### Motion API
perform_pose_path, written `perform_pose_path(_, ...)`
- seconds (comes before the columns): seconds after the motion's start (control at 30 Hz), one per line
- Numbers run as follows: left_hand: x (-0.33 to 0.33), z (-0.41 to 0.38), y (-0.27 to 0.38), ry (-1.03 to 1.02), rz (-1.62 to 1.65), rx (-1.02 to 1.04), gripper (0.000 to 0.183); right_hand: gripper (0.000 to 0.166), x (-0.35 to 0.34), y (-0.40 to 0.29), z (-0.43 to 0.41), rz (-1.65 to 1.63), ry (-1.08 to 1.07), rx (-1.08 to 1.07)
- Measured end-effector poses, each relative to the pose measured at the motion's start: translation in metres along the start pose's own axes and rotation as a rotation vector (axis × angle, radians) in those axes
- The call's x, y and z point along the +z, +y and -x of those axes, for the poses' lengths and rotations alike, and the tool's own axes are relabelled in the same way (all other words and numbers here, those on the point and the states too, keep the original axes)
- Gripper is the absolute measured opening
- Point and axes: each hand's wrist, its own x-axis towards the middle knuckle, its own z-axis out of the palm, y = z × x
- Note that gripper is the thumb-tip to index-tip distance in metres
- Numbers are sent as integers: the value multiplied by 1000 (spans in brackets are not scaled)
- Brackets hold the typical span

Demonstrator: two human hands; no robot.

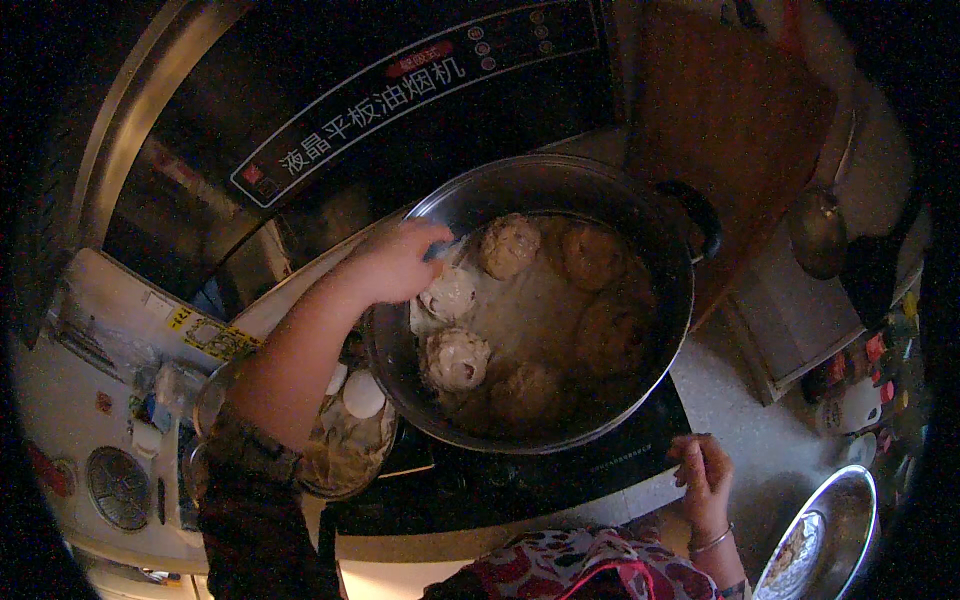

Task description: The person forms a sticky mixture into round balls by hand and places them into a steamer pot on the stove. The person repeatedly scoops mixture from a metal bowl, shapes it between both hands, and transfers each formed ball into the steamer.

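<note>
A large metal pot point(679, 352) stands on a black glass cooktop point(517, 487), holding cloudy liquid. Several pale, lumpy food balls point(457, 358) lie in it, the lighter ones along its left side. My left hand point(409, 259) reaches over the pot's left rim, just above a pale ball point(450, 292). A small bluish patch shows at its fingertips; whether it is a held object is unclear. My right hand point(703, 469), with a bracelet at the wrist, is apart from the pot at lower right, its fingers curled and nothing visible in them.
Under my left forearm is a bowl point(386, 450) with a whitish egg-shaped item point(364, 394) and a lumpy mixture. A shiny metal bowl point(862, 502) sits at lower right. Beyond the pot are a range hood panel point(450, 120), a wooden board point(727, 112) and a ladle point(819, 232).
</note>
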Motion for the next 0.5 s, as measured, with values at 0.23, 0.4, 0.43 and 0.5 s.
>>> perform_pose_path(0.23,2,-40,35,-78,-139,99,68,25,4,-4,-3,19,8,30)
perform_pose_path(0.4,40,-68,24,-83,-343,89,91,24,4,-3,4,7,6,35)
perform_pose_path(0.43,44,-70,17,-74,-317,111,92,24,3,-1,6,4,13,28)
perform_pose_path(0.5,44,-76,13,-60,-262,171,94,23,0,3,9,-10,53,41)
